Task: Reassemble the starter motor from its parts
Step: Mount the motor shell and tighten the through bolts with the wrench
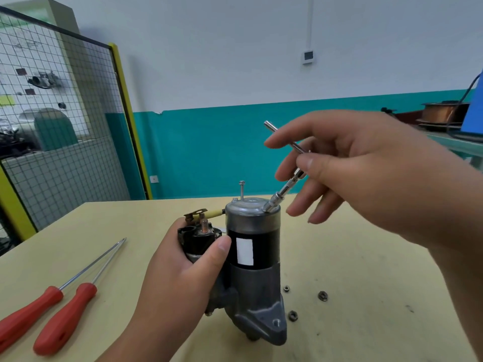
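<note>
1. Where the table (366,283) comes nearest on the left, two screwdrivers (64,318) lie side by side, red handles toward the viewer
2. The left hand (180,273) curls round the solenoid (198,236), thumb tip against the motor (253,246)
3. The one motor stands upright mid-table
4. Three nuts (286,288) (323,295) (292,315) lie loose just right of its base
5. The right hand (366,165) pinches one driver (286,188) between thumb and forefinger, other fingers spread; the tilted tip rests on the cap's right edge
6. One bolt (242,190) sticks up from the cap's far side
7. Beyond: one mesh fence (65,126) left, one wire spool (441,113) far right
</note>
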{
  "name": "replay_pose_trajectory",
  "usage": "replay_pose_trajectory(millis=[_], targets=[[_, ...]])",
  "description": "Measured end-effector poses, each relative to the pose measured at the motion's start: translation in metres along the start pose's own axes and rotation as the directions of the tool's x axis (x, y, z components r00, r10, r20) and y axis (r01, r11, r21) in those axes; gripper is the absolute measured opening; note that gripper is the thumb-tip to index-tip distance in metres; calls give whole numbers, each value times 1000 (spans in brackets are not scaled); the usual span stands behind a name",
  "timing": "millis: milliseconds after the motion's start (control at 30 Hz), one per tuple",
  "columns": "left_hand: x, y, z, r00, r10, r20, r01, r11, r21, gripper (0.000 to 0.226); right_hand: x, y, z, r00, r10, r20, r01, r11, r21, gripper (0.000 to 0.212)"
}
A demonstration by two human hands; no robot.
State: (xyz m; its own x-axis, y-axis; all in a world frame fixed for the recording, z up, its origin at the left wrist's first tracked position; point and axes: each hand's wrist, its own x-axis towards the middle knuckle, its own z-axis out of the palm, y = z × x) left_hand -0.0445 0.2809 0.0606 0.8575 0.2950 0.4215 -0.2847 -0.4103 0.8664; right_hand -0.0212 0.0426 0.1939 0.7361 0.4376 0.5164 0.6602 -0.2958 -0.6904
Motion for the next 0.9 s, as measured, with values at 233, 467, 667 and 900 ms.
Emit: replay_pose_trajectory(millis=[233,467,667,900], targets=[[0,0,-1,999,18,31,-18,1000,-19,42,5,4,0,996,72,54,-86,944,320,27],[-4,3,-2,995,61,76,-59,998,-30,41,9,11,1,981,99,168,-181,783,595,29],[-5,3,-3,993,71,89,-69,997,-31,39,11,19,3,955,44,292,-247,662,708,25],[-3,4,-3,996,48,73,-45,998,-35,42,10,28,2,946,-63,317,-210,624,753,47]])
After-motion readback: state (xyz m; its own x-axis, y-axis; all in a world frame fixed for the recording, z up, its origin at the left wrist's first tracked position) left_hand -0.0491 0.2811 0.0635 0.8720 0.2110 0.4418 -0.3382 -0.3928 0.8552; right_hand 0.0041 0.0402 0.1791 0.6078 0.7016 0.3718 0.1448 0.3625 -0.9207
